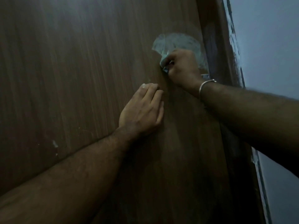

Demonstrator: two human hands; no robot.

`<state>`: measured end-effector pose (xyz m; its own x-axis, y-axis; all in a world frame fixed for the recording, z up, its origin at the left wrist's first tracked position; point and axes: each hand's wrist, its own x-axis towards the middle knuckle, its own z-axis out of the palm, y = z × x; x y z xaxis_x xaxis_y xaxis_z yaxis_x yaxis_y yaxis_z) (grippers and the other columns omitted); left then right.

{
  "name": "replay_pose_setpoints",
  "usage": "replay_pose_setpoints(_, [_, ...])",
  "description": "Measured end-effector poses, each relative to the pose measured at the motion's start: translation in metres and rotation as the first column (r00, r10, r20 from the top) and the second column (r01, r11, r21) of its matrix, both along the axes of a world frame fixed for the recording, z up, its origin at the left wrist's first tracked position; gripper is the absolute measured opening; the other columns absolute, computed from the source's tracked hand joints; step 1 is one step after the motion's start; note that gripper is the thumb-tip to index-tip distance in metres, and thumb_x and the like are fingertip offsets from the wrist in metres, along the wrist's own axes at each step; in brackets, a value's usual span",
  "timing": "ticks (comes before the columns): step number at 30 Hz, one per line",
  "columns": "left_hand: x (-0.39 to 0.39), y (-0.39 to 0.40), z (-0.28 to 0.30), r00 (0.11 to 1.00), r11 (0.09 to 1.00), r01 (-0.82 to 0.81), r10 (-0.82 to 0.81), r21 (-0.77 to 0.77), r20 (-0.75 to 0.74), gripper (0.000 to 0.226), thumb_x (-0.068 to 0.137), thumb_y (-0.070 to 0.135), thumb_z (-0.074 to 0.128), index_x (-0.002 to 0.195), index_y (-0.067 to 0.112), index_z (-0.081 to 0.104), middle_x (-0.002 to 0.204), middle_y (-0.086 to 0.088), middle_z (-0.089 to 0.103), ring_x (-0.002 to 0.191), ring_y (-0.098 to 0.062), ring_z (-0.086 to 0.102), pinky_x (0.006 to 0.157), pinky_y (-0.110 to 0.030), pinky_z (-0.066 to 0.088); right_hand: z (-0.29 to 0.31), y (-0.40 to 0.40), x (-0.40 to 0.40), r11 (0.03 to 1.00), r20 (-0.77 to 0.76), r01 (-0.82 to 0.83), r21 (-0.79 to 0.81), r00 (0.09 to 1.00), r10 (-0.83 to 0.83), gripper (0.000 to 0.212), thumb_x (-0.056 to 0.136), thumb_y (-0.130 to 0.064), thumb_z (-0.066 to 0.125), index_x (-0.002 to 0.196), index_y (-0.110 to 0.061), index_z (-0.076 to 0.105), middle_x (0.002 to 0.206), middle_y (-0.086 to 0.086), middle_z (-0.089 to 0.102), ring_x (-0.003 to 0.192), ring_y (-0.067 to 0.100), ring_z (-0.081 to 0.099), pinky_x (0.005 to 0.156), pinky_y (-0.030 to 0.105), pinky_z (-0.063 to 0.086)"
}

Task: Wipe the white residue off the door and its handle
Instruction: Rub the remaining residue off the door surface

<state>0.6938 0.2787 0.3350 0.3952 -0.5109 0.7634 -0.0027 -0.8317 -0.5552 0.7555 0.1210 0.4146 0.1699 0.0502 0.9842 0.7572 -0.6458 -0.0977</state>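
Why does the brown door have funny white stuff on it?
A smeared white patch sits on the brown wooden door, just above the right hand, which grips a small cloth. Small white flecks show lower left, and white streaks mark the door frame's edge.

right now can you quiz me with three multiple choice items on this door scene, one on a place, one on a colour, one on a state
1. Where is the white residue patch on the door?
A. just above the right hand
B. under the left forearm
C. at the door's far left edge

2. What colour is the bangle on the right wrist?
A. red
B. silvery
C. black

3. How is the left hand?
A. clenched in a fist
B. gripping a cloth
C. flat on the door, fingers straight

Answers:
1 A, the smear fans out above the right hand.
2 B, it gleams pale metal.
3 C, its fingers lie straight against the wood.
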Motion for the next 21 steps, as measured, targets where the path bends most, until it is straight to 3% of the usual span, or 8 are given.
replay_pose_setpoints(5, [0.002,-0.001,0.001,0.999,0.999,-0.04,0.04,0.025,-0.01,0.051,0.1,0.036,0.029,0.137,0.008,0.048,0.146,-0.016,0.043,0.139,-0.028,0.035,0.118,-0.043,0.024,-0.031,-0.003,0.006,0.997,0.029,-0.012,-0.08,0.999,0.015,0.021,0.088,-0.003,0.062,0.101,-0.012,0.075,0.109,0.004,0.069,0.1,0.017,0.061,0.086,0.021,0.047])
replay_pose_setpoints(9, [0.002,0.0,-0.001,0.999,0.998,-0.047,0.048,0.031,-0.01,0.052,0.1,0.036,0.027,0.138,0.009,0.049,0.149,-0.015,0.041,0.142,-0.027,0.03,0.12,-0.043,0.02,-0.012,-0.001,0.011,0.992,-0.028,0.034,0.123,0.999,-0.031,0.022,0.087,-0.002,0.063,0.099,-0.015,0.076,0.109,0.003,0.07,0.099,0.014,0.063,0.085,0.019,0.047])
replay_pose_setpoints(13, [0.002,-0.001,0.001,0.998,0.998,-0.057,0.057,0.03,-0.026,0.053,0.1,0.037,0.026,0.139,0.009,0.047,0.15,-0.015,0.039,0.143,-0.027,0.028,0.121,-0.042,0.017,-0.02,0.003,0.009,0.998,0.004,0.033,-0.047,0.999,-0.033,0.02,0.086,-0.002,0.065,0.095,-0.016,0.076,0.107,0.002,0.07,0.092,0.009,0.059,0.077,0.017,0.044])
replay_pose_setpoints(16, [0.0,-0.002,0.0,0.997,0.997,-0.062,0.063,0.04,-0.033,0.055,0.099,0.037,0.023,0.139,0.009,0.047,0.15,-0.015,0.039,0.143,-0.027,0.028,0.12,-0.043,0.019,-0.006,-0.018,0.015,0.994,-0.112,0.091,0.054,0.99,-0.084,0.015,0.085,-0.004,0.066,0.089,-0.014,0.076,0.102,0.005,0.073,0.092,0.013,0.065,0.079,0.022,0.049])
replay_pose_setpoints(18, [0.002,-0.001,0.001,0.997,0.997,-0.068,0.069,0.043,-0.029,0.054,0.099,0.037,0.024,0.138,0.008,0.048,0.149,-0.016,0.04,0.142,-0.028,0.03,0.12,-0.044,0.02,0.002,-0.017,0.016,0.989,-0.087,0.124,0.081,0.989,-0.117,0.014,0.085,-0.004,0.064,0.089,-0.011,0.076,0.098,0.009,0.073,0.093,0.021,0.067,0.08,0.026,0.052])
replay_pose_setpoints(21, [0.004,-0.001,0.0,0.997,0.996,-0.071,0.071,0.045,-0.01,0.052,0.1,0.036,0.028,0.136,0.007,0.05,0.146,-0.017,0.043,0.14,-0.029,0.032,0.119,-0.044,0.022,-0.013,-0.011,0.013,0.993,-0.041,0.076,-0.088,0.996,-0.08,0.014,0.084,-0.001,0.065,0.088,-0.01,0.075,0.099,0.008,0.07,0.092,0.02,0.064,0.074,0.025,0.048])
